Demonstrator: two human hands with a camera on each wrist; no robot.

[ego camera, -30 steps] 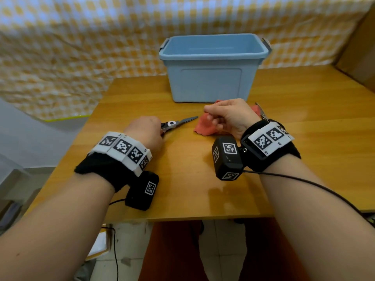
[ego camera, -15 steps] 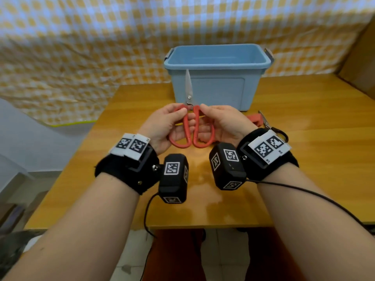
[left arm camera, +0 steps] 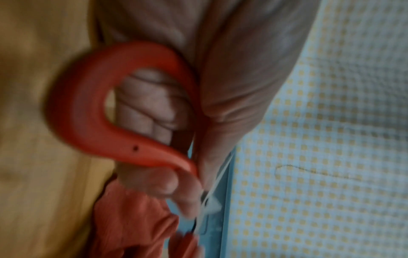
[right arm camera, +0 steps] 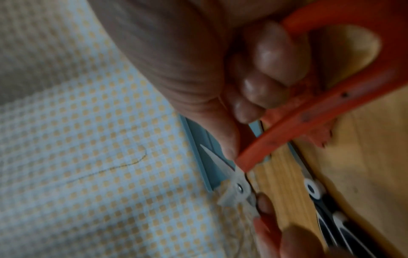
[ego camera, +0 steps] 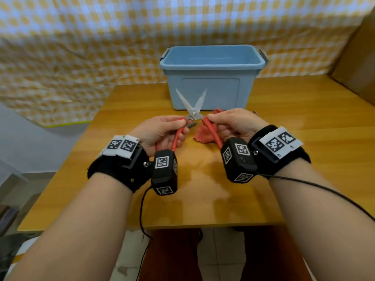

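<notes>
At the centre of the head view the red-handled scissors (ego camera: 193, 112) are held up above the worktop (ego camera: 203, 195), their blades spread in a V in front of the blue bin (ego camera: 211, 92). The left hand (ego camera: 160, 130) has its fingers (left arm camera: 152, 111) curled round one handle loop, and the right hand (ego camera: 233, 124) has its fingers (right arm camera: 278, 52) clamped on the other. A red cloth (ego camera: 203, 135) lies on the worktop just below the right hand, with a dark-handled pair of scissors (right arm camera: 315, 190) near it.
</notes>
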